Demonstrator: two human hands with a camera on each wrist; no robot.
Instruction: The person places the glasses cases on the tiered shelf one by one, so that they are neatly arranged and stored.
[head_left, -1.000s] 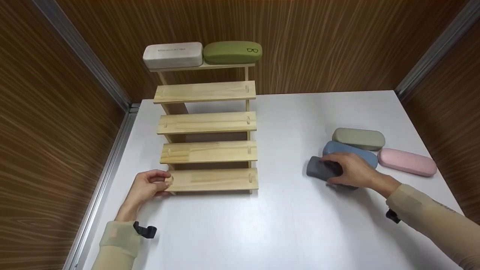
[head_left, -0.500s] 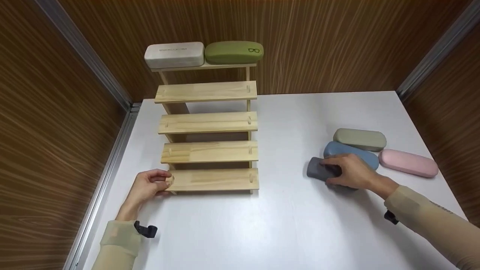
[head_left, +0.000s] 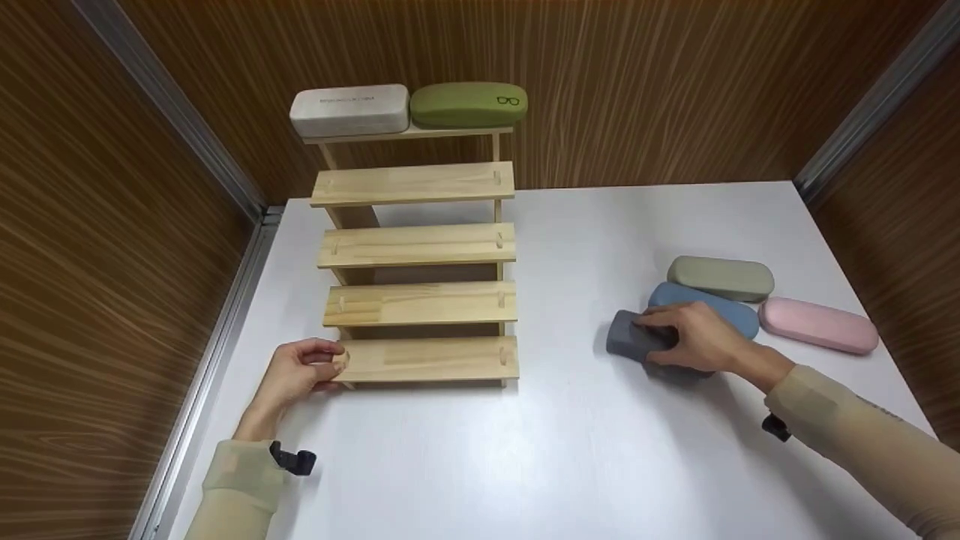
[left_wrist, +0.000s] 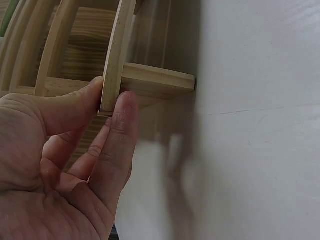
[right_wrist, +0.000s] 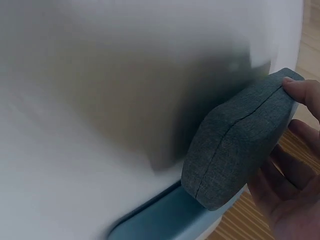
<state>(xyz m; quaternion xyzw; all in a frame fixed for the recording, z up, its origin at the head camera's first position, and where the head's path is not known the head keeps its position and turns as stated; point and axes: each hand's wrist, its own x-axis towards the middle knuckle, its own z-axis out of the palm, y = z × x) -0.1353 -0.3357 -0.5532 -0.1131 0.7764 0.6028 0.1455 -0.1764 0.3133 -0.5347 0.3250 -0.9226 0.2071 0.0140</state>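
My left hand pinches the left end of the lowest shelf board of a stepped wooden rack. The left wrist view has the thumb on one face of that board and the fingers on the other. On the right of the table, my right hand grips a dark grey glasses case across its width, thumb on the near side. Seen from the right wrist, the grey case has a fabric-like surface with a seam along its side. Its middle is partly hidden under the hand in the head view.
A blue case, a sage case and a pink case lie close together behind the right hand. On the rack's top shelf stand a white case and a green case. Wood-grain walls enclose the table.
The grey case and my right hand have shifted slightly to the left. My left hand keeps its pinch on the lowest board.
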